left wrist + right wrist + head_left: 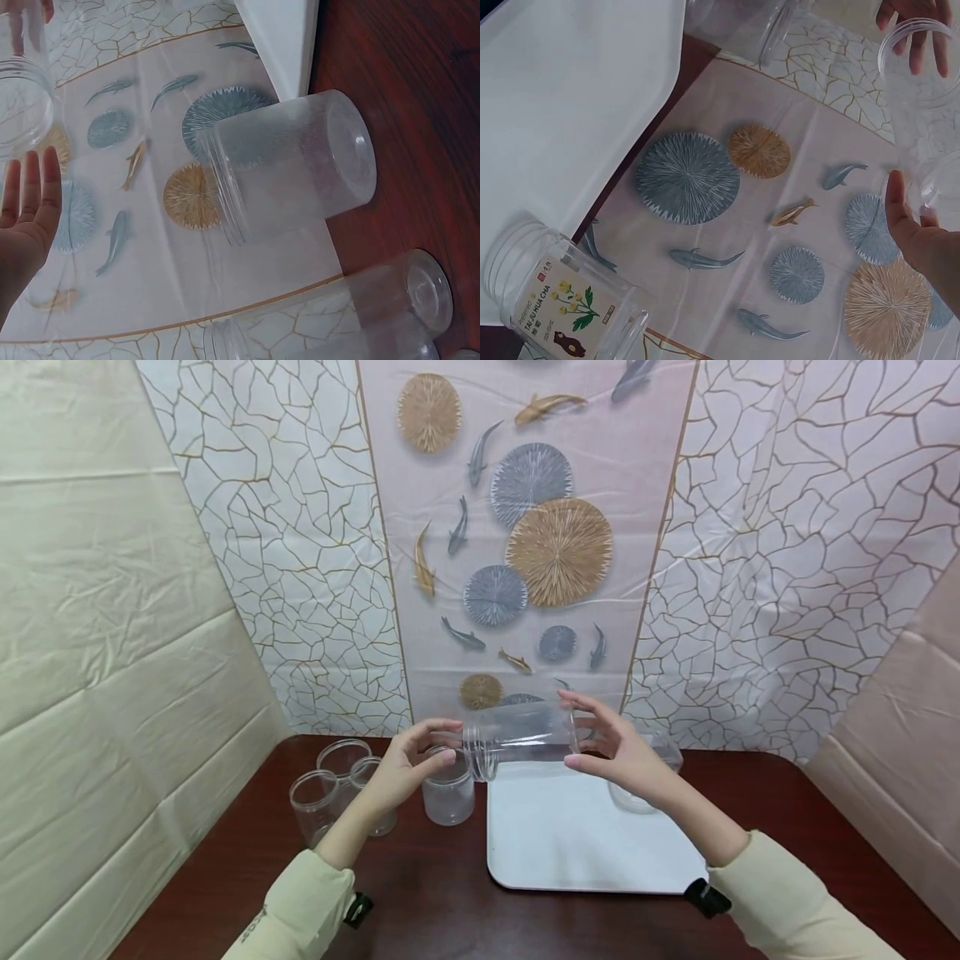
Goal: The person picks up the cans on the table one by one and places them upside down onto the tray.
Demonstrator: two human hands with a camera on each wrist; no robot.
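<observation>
A clear plastic jar point(525, 735) lies sideways in the air above the back of the white tray point(585, 852), its threaded mouth pointing left. My right hand point(618, 752) grips its base end, thumb below and fingers above. At the mouth end is my left hand point(408, 760), fingers reaching toward the rim. The left wrist view shows those fingers point(31, 187) straight and spread, right at the rim. Below the left hand, a cloudy jar point(448, 802) stands mouth up on the table, next to the tray.
Several clear open jars point(311, 797) stand grouped at the left of the dark red wooden table point(420, 893). On the tray's right back part, a labelled jar point(570, 300) stands upside down, partly behind my right hand in the head view. Patterned cloth point(510, 552) hangs behind the table.
</observation>
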